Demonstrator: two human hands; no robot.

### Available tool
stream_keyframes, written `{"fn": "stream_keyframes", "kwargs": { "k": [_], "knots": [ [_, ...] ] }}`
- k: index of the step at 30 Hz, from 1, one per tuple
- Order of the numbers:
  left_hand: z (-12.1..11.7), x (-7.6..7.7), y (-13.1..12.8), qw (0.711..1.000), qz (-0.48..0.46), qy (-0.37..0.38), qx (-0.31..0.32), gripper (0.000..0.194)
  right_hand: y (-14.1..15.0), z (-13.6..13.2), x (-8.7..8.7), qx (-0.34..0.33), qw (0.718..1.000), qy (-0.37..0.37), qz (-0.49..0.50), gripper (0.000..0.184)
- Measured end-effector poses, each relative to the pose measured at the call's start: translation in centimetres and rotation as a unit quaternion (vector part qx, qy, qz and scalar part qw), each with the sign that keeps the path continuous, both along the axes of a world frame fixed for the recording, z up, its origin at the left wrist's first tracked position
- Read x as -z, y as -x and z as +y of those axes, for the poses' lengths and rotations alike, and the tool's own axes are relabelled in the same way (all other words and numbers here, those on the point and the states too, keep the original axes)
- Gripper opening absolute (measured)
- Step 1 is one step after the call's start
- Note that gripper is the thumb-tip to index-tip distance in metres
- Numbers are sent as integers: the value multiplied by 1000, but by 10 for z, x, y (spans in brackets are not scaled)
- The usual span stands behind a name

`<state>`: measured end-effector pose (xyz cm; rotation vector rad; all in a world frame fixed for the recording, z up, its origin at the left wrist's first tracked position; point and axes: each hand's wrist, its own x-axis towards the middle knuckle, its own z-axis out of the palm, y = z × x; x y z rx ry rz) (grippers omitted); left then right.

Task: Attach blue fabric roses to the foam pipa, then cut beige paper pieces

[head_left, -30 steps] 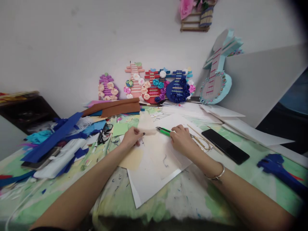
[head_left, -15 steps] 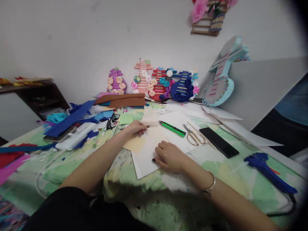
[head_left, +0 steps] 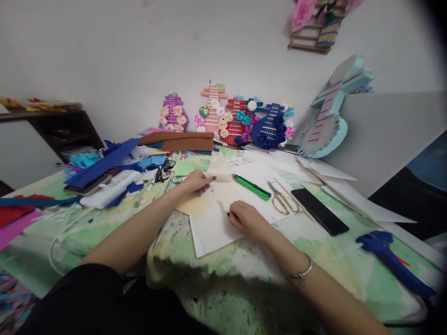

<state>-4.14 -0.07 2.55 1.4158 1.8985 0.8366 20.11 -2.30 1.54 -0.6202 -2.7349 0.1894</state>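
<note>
Green-and-cream mottled cloth [head_left: 251, 267] covers the table, which stands against a pale wall [head_left: 104, 51]; taking the cream sheet [head_left: 226, 191] between the hands as the clock's centre, a row of small decorated lute models [head_left: 237, 121] leans there from about eleven to one, with a wooden rack [head_left: 309, 48] hung higher at one. At two, a larger pale-blue lute model [head_left: 324, 125] tilts beside a grey panel [head_left: 391, 125], and a dark shelf unit [head_left: 66, 135] stands between nine and ten. Brown material [head_left: 188, 142] lies between ten and eleven. White paper [head_left: 213, 237] spreads under the cream sheet, with a green cutter [head_left: 251, 187] at three, then gold-handled scissors [head_left: 284, 202], a black phone [head_left: 319, 211] and a blue glue gun [head_left: 394, 260] farther out towards four. The left hand [head_left: 198, 182], at nine, rests palm down, index finger stretched across to the cream sheet and the others curled under; whether they pinch it I cannot tell. The right hand [head_left: 246, 217] sits at five, its forearm slanting up from lower right, fingers loosely bent by the sheet's near edge, any hold hidden
</note>
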Motion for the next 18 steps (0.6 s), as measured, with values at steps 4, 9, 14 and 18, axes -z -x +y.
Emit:
{"fn": "stream_keyframes", "kwargs": {
  "k": [4,9,14,18],
  "knots": [
    [-6,-7,-4,996,-60,45,37,46,-1,3,-3,5,998,34,61,20],
    [-9,-9,-6,991,-106,58,64,37,-4,8,-3,13,992,58,112,19],
    [-6,-5,-8,987,-128,62,79,30,-5,10,-1,8,989,72,130,20],
    [-6,-4,-9,985,-137,62,84,27,-6,12,-2,10,986,80,145,20]
  ]
}}
